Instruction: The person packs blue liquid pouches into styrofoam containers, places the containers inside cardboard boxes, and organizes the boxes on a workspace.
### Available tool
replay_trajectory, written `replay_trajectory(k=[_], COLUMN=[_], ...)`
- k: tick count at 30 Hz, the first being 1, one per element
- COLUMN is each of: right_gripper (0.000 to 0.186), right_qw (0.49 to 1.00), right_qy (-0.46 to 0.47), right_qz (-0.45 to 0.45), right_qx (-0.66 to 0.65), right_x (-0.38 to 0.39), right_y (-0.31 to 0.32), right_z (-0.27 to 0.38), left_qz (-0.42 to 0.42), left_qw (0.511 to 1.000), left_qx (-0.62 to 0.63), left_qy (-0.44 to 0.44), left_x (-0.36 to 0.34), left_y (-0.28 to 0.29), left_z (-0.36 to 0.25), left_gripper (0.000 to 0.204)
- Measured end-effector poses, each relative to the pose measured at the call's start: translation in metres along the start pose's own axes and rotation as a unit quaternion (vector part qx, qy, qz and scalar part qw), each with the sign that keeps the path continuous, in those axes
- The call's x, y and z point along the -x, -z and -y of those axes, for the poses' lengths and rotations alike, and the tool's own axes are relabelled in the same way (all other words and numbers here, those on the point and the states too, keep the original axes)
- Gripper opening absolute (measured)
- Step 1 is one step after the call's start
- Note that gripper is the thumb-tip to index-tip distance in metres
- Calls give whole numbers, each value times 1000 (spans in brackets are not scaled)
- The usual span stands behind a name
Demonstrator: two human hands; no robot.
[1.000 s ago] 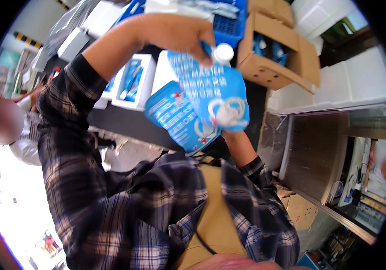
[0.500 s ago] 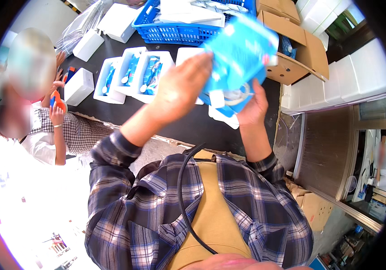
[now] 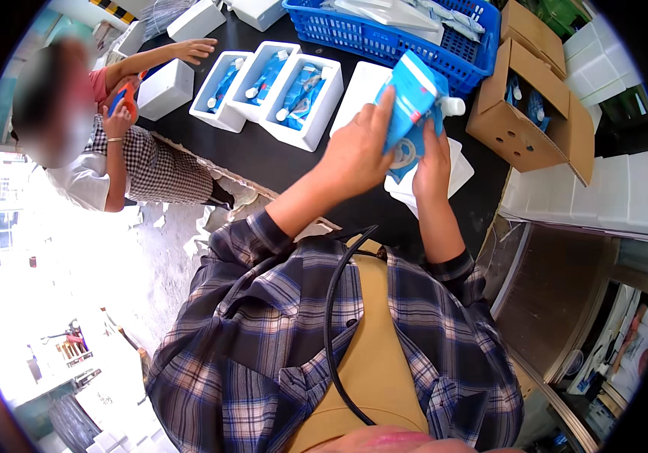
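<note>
Between my two hands, above the black table [image 3: 256, 162], is a blue spout pouch [image 3: 408, 94] with a white cap, tilted up. A clear coiled tube [image 3: 404, 154] shows at its lower side. My left hand [image 3: 358, 151] grips the pouch by its left edge, and my right hand [image 3: 433, 162] pinches its right side below the cap. Whether one pouch or two are held, I cannot tell. White foam pieces [image 3: 456, 181] lie beneath my right hand. Left of my hands, three open white foam boxes [image 3: 322, 134] hold blue pouches with white caps.
A blue plastic crate [image 3: 354, 36] with white and blue packs stands at the back. To the right is an open cardboard box [image 3: 509, 143] with pouches inside. At the left a co-worker holds an orange and blue tool [image 3: 126, 102] beside a closed foam box [image 3: 165, 90].
The pouch has come lower and turned, its cap now pointing right. Both hands still hold it. My view has shifted. The co-worker's arm now reaches out over the foam boxes' side of the table.
</note>
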State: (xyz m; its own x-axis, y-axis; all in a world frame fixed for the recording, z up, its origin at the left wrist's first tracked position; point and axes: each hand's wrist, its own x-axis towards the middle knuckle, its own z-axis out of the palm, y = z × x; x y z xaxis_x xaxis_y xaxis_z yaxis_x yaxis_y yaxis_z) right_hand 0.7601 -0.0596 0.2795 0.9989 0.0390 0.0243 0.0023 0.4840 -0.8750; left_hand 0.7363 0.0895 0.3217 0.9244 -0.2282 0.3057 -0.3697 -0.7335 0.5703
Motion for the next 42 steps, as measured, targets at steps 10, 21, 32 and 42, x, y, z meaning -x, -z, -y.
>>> replay_trajectory(k=[10,21,32,42], right_gripper=[46,41,32,16], right_qw=[960,740,622,524], right_qy=[-22,-118,-10,296], right_qz=[-33,75,117,316], right_qx=[277,658,774,734], right_x=[-141,-150,-135,-140], right_y=[53,19,6,33], right_z=[-79,-73,-59,-93], left_qz=[16,87,202,122], left_qw=[968,983,937,934], left_qx=[199,30,-167,-330], left_qy=[152,160,231,-55], left_x=[-67,-58,-81,-37], left_y=[-11,-38,-48,-69], left_z=[125,143,116,163], left_gripper=[50,42,38,68])
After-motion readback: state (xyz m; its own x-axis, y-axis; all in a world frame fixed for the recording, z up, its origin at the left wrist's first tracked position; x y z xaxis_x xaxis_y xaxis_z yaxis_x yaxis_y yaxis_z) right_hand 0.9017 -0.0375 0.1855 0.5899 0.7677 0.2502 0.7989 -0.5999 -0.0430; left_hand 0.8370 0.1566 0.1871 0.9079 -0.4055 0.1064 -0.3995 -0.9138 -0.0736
